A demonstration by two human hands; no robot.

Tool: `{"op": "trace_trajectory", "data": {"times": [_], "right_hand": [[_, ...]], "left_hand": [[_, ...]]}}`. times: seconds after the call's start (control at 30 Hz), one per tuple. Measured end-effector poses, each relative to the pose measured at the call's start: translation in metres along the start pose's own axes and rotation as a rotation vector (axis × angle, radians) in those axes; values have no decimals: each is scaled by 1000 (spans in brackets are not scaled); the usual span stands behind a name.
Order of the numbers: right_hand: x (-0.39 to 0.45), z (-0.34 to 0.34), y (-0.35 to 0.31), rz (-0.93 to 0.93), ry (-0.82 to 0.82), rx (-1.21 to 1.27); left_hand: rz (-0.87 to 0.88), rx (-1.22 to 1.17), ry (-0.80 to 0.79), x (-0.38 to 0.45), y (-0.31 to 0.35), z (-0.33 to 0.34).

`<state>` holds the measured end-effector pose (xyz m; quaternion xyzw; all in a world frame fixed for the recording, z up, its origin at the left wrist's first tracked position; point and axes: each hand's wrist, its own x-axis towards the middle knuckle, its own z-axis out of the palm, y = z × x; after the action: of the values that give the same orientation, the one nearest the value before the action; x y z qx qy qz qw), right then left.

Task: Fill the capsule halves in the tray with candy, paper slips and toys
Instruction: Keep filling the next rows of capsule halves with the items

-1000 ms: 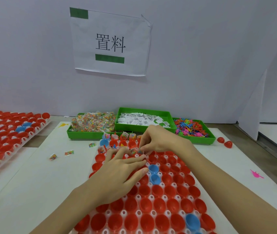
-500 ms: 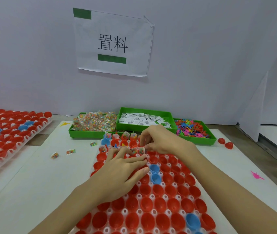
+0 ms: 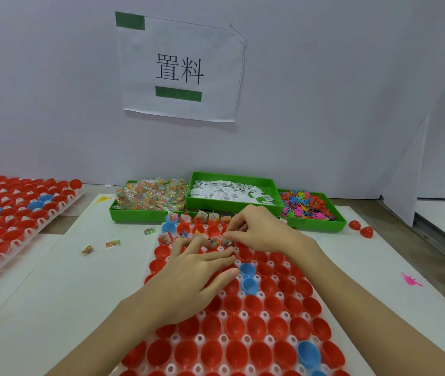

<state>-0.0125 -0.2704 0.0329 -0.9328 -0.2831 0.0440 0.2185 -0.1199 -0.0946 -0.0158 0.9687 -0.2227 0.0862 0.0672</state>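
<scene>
**Head view: two rows in, a whole tray still to go**

Head camera looks down on the white tray (image 3: 243, 339) sitting on the worktop (image 3: 53, 294). Only the far couple of rows of capsule halves (image 3: 232, 351) have candy packets (image 3: 201, 217) in them so far; everything nearer is bare red or blue, so I'd say barely started. Right hand (image 3: 259, 232) is pinched together on a small packet at the second row. Left hand (image 3: 197, 270) lies flat on the tray, fingers relaxed. Green bins behind hold the candy (image 3: 150, 195), paper slips (image 3: 226, 189) and toys (image 3: 308, 204).
</scene>
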Motion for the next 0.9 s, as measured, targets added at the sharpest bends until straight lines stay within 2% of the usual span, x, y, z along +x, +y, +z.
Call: {"op": "trace_trajectory", "data": {"times": [0.27, 0.43, 0.53, 0.63, 0.73, 0.9], "right_hand": [[12, 2, -8, 69, -25, -32], [14, 1, -13, 34, -70, -116], [3, -8, -11, 25, -2, 11], [-15, -15, -4, 17, 178, 164], [-39, -14, 6, 18, 304, 364], [-66, 4, 17, 52, 419, 657]], "left_hand": [[11, -19, 36, 0, -1, 2], [19, -10, 45, 0, -3, 4], [18, -23, 48, 0, -3, 3], [53, -52, 71, 1, -1, 3], [66, -190, 117, 2, 0, 3], [13, -392, 151, 4, -6, -5]]}}
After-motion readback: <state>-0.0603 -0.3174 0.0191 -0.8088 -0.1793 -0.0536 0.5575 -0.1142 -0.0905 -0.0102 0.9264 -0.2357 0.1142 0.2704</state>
